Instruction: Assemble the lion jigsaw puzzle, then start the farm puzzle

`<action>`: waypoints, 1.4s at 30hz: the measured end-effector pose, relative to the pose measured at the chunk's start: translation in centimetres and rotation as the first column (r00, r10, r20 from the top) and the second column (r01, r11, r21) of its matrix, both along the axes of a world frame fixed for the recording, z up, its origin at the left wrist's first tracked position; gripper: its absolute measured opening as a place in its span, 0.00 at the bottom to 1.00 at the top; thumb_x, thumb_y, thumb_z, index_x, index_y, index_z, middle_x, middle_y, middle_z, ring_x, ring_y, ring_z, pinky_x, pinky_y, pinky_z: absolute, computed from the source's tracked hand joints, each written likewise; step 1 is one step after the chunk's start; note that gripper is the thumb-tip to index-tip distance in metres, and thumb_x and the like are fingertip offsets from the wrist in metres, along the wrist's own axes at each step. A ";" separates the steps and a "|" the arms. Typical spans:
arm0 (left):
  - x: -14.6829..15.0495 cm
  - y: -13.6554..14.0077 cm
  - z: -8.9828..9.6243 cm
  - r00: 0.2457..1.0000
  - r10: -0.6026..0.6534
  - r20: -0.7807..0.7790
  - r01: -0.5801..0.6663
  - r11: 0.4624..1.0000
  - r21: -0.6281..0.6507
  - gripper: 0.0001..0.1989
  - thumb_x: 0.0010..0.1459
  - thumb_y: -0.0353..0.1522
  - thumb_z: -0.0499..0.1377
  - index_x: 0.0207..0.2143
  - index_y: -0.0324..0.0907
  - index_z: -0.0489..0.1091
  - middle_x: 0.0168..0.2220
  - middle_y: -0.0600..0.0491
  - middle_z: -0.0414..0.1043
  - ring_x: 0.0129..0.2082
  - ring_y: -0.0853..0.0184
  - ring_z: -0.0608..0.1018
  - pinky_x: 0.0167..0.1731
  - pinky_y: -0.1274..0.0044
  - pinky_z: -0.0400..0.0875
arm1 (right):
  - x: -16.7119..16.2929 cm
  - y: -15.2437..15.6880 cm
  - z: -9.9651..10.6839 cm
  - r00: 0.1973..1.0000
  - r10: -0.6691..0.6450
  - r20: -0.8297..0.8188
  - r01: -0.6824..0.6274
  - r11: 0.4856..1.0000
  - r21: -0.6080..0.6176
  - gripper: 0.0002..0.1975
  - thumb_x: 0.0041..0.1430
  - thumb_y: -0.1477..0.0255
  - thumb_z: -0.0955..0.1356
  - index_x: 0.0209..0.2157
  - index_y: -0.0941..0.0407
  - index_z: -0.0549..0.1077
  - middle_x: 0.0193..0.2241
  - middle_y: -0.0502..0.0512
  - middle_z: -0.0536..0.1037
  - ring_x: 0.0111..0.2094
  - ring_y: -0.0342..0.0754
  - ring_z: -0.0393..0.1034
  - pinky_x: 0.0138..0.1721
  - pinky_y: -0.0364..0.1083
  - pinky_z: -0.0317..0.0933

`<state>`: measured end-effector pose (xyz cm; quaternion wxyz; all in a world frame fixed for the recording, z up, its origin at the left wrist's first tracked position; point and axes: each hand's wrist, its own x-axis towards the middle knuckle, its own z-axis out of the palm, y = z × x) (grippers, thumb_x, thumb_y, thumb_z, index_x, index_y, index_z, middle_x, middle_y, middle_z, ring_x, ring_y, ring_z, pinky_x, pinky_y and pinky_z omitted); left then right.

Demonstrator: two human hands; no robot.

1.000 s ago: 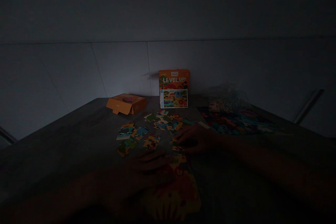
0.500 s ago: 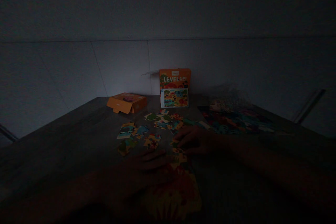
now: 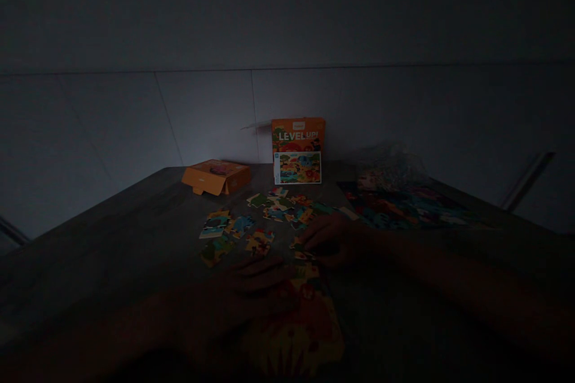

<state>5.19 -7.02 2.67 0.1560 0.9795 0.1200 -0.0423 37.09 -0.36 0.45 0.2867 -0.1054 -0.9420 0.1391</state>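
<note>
The scene is very dark. My left hand (image 3: 251,284) lies with its fingers stretched out over the left side of a joined puzzle section (image 3: 309,323), which shows a red animal on yellow. My right hand (image 3: 330,239) is closed, its fingertips pinching a small puzzle piece (image 3: 300,248) just beyond the section's far edge. Part of that piece is hidden under the fingers. Several loose puzzle pieces lie past my hands, among them a red and orange one (image 3: 259,243), a blue one (image 3: 241,225) and a green one (image 3: 217,250).
An orange box (image 3: 299,131) marked "LEVEL UP!" stands against the wall, a picture card (image 3: 297,167) leaning on it. An open orange box (image 3: 215,176) lies at the back left. At right are a dark colourful puzzle (image 3: 413,206) and crumpled clear plastic (image 3: 390,164) on the grey table (image 3: 148,215).
Hardly anything differs. My right hand has shifted very slightly with its fingers still on the piece, and my left hand stays in place.
</note>
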 end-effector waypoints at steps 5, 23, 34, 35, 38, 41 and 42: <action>0.1 -0.1 0.2 0.999 -0.013 0.045 0.013 1.000 -0.008 0.48 0.56 0.48 0.62 0.71 0.52 0.39 0.72 0.50 0.32 0.70 0.43 0.42 0.67 0.52 0.38 | 0.0 -0.4 0.1 0.998 0.006 0.066 -0.006 1.000 -0.002 0.12 0.55 0.70 0.72 0.43 0.52 0.80 0.46 0.59 0.80 0.46 0.50 0.75 0.49 0.52 0.68; 0.3 0.0 0.4 0.999 -0.024 0.045 0.025 0.999 -0.024 0.48 0.56 0.47 0.61 0.71 0.52 0.38 0.72 0.50 0.31 0.70 0.44 0.41 0.67 0.52 0.37 | 0.0 -0.4 0.3 0.992 0.048 0.115 -0.046 0.999 -0.024 0.14 0.60 0.69 0.69 0.48 0.51 0.79 0.50 0.61 0.77 0.51 0.50 0.72 0.52 0.53 0.64; 0.4 0.0 0.4 1.000 -0.018 -0.002 0.018 1.000 0.011 0.48 0.56 0.47 0.60 0.71 0.52 0.37 0.72 0.51 0.29 0.70 0.43 0.41 0.66 0.49 0.40 | 0.0 -0.5 0.5 0.990 0.037 0.133 -0.032 0.999 -0.039 0.13 0.61 0.70 0.69 0.47 0.51 0.79 0.51 0.60 0.77 0.52 0.50 0.71 0.53 0.53 0.64; 0.4 0.0 0.4 1.000 -0.021 -0.004 0.021 1.000 0.011 0.48 0.56 0.47 0.60 0.71 0.52 0.36 0.72 0.51 0.29 0.70 0.43 0.41 0.66 0.49 0.39 | -0.1 -0.5 0.6 0.991 0.042 0.129 -0.038 0.999 -0.034 0.13 0.60 0.70 0.69 0.47 0.51 0.79 0.50 0.61 0.77 0.51 0.51 0.71 0.53 0.53 0.64; 0.5 -0.1 0.5 1.000 -0.009 -0.020 0.010 1.000 0.008 0.49 0.56 0.47 0.61 0.71 0.52 0.36 0.72 0.50 0.30 0.70 0.43 0.41 0.66 0.49 0.40 | -0.1 -0.6 0.7 0.991 0.060 0.116 -0.057 0.998 -0.026 0.13 0.60 0.70 0.69 0.46 0.53 0.80 0.50 0.62 0.77 0.51 0.51 0.72 0.52 0.53 0.65; 0.5 -0.2 0.6 1.000 0.001 -0.007 -0.001 1.000 0.006 0.47 0.57 0.46 0.61 0.71 0.52 0.39 0.72 0.50 0.32 0.70 0.43 0.43 0.66 0.50 0.40 | -0.2 -0.7 0.7 0.991 0.041 0.127 -0.038 0.999 -0.029 0.13 0.61 0.73 0.68 0.46 0.54 0.80 0.50 0.63 0.77 0.51 0.51 0.72 0.52 0.53 0.65; 0.4 -0.2 0.6 1.000 0.001 0.002 -0.001 1.000 0.006 0.46 0.57 0.46 0.61 0.71 0.52 0.39 0.72 0.50 0.32 0.70 0.43 0.43 0.66 0.50 0.39 | -0.2 -0.7 0.6 0.991 0.037 0.128 -0.034 0.999 -0.026 0.13 0.61 0.74 0.68 0.46 0.54 0.80 0.49 0.63 0.77 0.51 0.51 0.72 0.52 0.52 0.64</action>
